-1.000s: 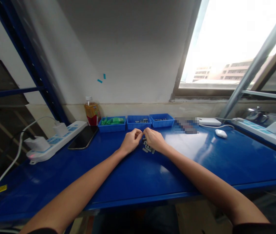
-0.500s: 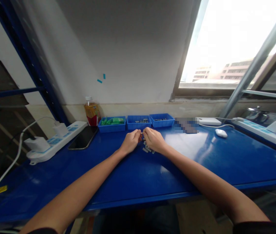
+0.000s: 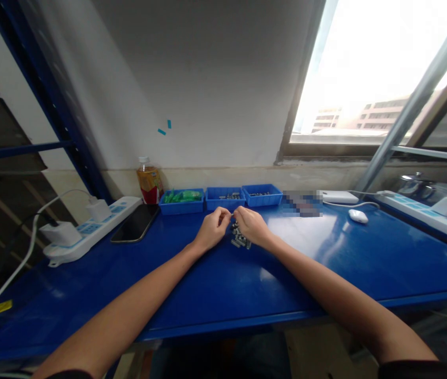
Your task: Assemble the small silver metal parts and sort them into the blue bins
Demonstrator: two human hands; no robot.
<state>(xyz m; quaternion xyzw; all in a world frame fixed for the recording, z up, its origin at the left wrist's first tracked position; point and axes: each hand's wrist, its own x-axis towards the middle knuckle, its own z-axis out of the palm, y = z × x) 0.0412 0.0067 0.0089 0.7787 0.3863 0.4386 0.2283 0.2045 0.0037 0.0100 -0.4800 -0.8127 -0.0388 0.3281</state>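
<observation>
Over the blue table my left hand (image 3: 212, 229) and my right hand (image 3: 251, 226) meet at the fingertips, thumbs and forefingers pinched. Whatever sits between them is too small to name. A pile of small metal parts (image 3: 239, 240) lies on the tabletop between the hands, partly hidden by the right one. Just beyond stands a blue bin (image 3: 225, 203) with small metal pieces in it. To its right is another blue bin (image 3: 263, 200) holding small parts, and to its left a blue bin (image 3: 182, 209) filled with green pieces.
At left, a phone (image 3: 135, 223) lies beside a white power strip (image 3: 89, 231) with plugged-in chargers. A drink bottle (image 3: 149, 181) stands near the wall. On the right are a white earbud case (image 3: 358, 216), a white cabled box (image 3: 337, 197) and a second power strip (image 3: 424, 212).
Both hands have shifted slightly, and the left fingers have opened out a little from their curl. More of the metal pile shows between the hands.
</observation>
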